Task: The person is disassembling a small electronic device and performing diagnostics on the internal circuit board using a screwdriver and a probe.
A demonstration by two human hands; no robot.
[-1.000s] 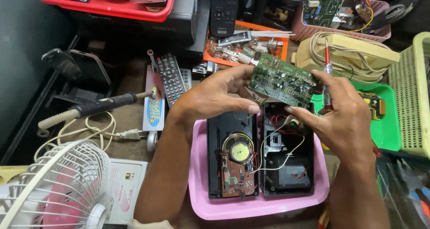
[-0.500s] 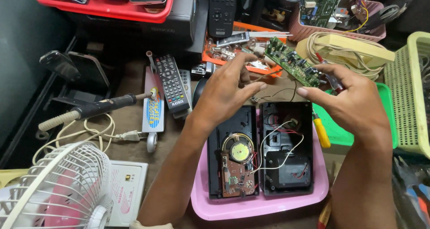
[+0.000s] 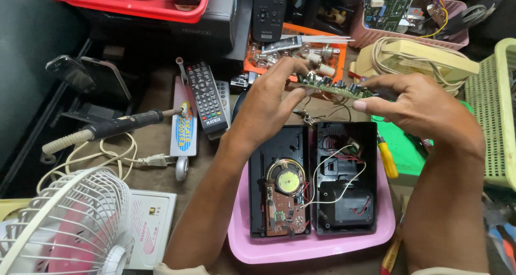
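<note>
Both my hands hold a green circuit board (image 3: 334,86) edge-on above the bench. My left hand (image 3: 271,104) grips its left end with fingertips. My right hand (image 3: 419,109) pinches its right end. Below them an opened black radio case lies in two halves on a pink tray (image 3: 312,247). The left half (image 3: 280,184) shows a round speaker and a brown board. The right half (image 3: 344,181) holds red and white wires that run across to the left half.
A soldering iron (image 3: 115,127) with a coiled cord lies at left, beside two remote controls (image 3: 206,97). A white fan (image 3: 64,224) sits at lower left. A yellow-handled screwdriver (image 3: 387,159) rests on a green tray. An orange parts tray (image 3: 293,52), a beige telephone (image 3: 419,57) and a green basket (image 3: 497,113) stand behind and right.
The circuit board has been turned from face-up to edge-on and raised toward the back. My hands moved up with it, away from the open case.
</note>
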